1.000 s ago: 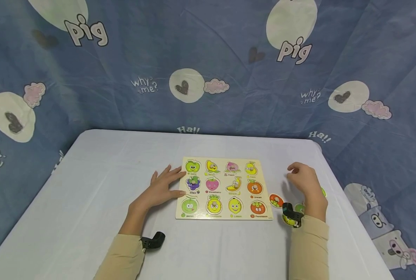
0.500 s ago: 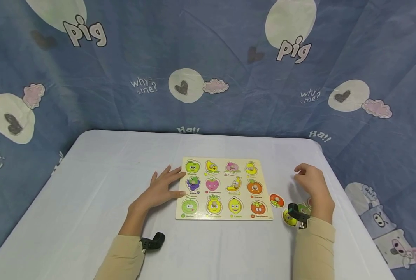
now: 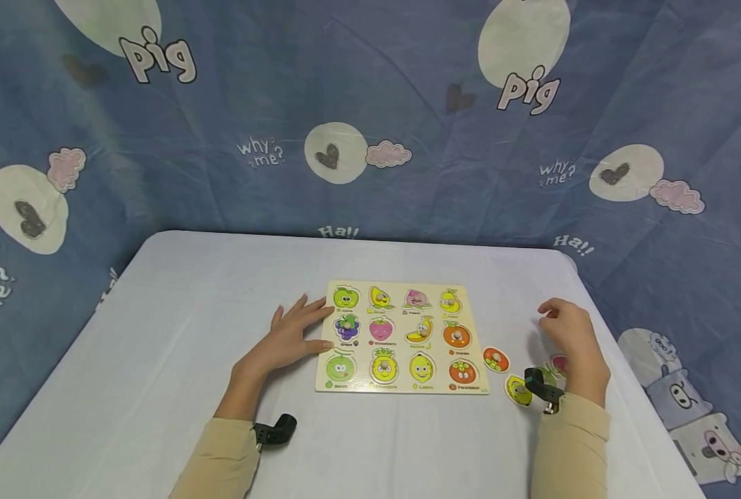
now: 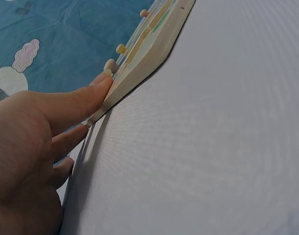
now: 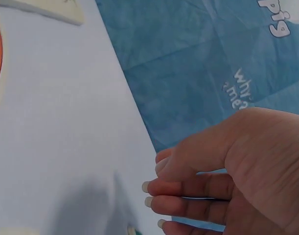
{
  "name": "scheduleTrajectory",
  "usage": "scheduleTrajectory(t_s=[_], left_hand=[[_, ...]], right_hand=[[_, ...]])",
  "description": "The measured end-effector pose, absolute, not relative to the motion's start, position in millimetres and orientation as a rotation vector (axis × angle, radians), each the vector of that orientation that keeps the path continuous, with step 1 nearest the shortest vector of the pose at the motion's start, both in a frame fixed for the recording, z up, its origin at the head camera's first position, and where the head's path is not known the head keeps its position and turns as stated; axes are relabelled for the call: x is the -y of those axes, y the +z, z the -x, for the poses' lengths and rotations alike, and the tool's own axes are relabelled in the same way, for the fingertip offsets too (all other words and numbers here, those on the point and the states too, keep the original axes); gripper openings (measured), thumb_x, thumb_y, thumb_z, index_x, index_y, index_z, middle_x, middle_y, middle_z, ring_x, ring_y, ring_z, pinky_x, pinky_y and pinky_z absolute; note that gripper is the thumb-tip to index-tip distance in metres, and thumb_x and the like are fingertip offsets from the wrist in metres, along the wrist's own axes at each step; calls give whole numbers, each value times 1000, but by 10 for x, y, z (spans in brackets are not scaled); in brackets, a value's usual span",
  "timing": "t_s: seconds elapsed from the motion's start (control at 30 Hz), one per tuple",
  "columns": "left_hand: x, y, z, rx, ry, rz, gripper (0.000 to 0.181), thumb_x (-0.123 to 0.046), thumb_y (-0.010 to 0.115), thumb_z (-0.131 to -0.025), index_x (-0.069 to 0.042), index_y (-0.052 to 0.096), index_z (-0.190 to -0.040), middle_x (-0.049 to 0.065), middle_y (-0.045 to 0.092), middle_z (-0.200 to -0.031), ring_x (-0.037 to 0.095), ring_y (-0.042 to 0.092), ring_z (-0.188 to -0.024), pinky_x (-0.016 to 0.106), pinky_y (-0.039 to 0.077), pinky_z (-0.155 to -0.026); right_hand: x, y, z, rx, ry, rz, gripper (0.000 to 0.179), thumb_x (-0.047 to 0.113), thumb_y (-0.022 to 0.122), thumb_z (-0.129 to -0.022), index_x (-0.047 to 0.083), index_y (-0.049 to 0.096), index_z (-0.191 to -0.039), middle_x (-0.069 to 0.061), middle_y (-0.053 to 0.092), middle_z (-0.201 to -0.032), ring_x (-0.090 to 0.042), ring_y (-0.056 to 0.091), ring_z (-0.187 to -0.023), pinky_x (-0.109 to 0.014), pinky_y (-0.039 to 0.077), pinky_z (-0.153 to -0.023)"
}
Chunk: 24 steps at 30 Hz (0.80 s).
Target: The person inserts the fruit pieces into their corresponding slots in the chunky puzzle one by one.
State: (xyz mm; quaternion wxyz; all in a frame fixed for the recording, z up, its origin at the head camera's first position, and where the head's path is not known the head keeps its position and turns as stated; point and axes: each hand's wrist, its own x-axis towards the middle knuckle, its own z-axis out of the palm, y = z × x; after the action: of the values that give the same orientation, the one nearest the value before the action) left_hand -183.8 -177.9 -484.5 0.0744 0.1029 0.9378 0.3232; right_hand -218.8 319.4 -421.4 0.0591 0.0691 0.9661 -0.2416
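right hand [image 3: 572, 336] shifted right and slightly nearer over the last second; left hand [image 3: 289, 339] unchanged, at the left edge of the fruit puzzle board [image 3: 401, 362]. left fingers spread and extended, thumb touching the board's edge. board lies flat, mid-table on the white cloth [image 3: 407, 443]. right hand raised at the board's right, fingers loosely bent, nothing seen held. loose pieces between board and right wrist: red-orange round piece [image 3: 496, 360] just beside the board, yellow piece [image 3: 518, 390] nearer, green piece [image 3: 547, 376] and red piece [image 3: 559, 363] farther right, partly hidden.
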Motion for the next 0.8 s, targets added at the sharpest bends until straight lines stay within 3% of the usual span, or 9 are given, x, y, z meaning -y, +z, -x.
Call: scheduleTrajectory(t_s=[0.43, 0.67, 0.8], left_hand=[[1769, -4834, 1839, -2808, 971, -312, 75, -42, 76, -83, -21, 47, -149, 6, 32, -163, 36, 9, -156, 66, -7, -121], [1773, -4857, 1844, -2812, 972, -307, 75, -42, 76, -82, -21, 48, -149, 6, 32, -163, 37, 9, -156, 67, -7, -121], [1779, -4858, 1847, -2813, 969, -307, 76, -43, 77, -82, -21, 47, -149, 6, 32, -163, 37, 9, -156, 66, -8, -121]], right_hand=[[-3371, -4304, 2072, -2945, -696, -263, 40, 5, 44, -84, -4, 64, -118, -25, 63, -106, -34, 55, -90, -42, 49, -74], [-3476, -4254, 1997, -2837, -753, -359, 33, 7, 48, -86, -3, 63, -114, -22, 62, -106, -33, 54, -92, -35, 47, -69], [-3552, -4261, 2001, -2827, -766, -392, 32, 10, 51, -87, -4, 63, -114, -24, 63, -107, -36, 54, -96, -43, 49, -74]])
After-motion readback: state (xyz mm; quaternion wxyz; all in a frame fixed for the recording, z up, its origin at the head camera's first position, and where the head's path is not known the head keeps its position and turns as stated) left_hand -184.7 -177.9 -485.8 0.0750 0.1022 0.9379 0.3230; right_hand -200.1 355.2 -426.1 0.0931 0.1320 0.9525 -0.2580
